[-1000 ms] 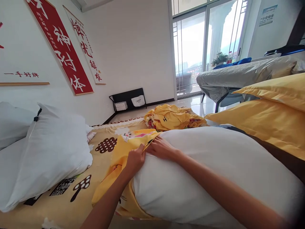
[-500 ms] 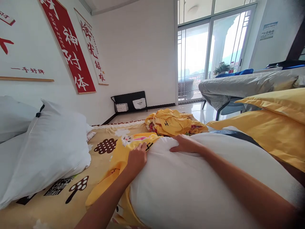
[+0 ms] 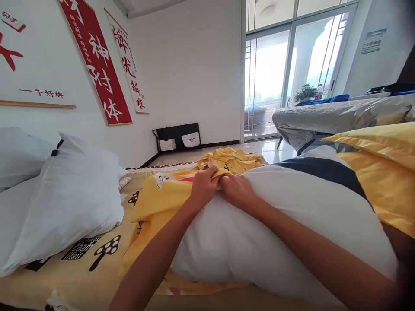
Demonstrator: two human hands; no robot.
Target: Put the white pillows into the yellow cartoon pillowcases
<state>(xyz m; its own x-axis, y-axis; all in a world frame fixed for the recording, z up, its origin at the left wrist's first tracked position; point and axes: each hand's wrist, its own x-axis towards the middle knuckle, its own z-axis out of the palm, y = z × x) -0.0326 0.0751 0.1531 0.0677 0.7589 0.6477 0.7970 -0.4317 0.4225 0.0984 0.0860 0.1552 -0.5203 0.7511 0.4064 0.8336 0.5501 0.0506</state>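
Note:
A plump white pillow (image 3: 259,246) lies in front of me, its left end partly inside a yellow pillowcase (image 3: 162,203) printed with a cartoon animal face. My left hand (image 3: 205,185) is closed on the pillowcase's open edge, at the pillow's far side. Right beside it, my right hand (image 3: 236,190) is closed too, knuckles up, gripping the same yellow edge against the pillow. The hands nearly touch. What lies under the right fingers is partly hidden.
White pillows (image 3: 81,194) are piled on the left of the patterned bedsheet (image 3: 106,276). Crumpled yellow cloth (image 3: 236,156) lies beyond my hands. More yellow fabric (image 3: 385,172) is at the right, before a covered table (image 3: 340,113). A black rack (image 3: 178,134) stands by the wall.
My right hand has moved left and closed beside my left hand, which has shifted right and away from me. The pillowcase edge is now pulled along the pillow's far side.

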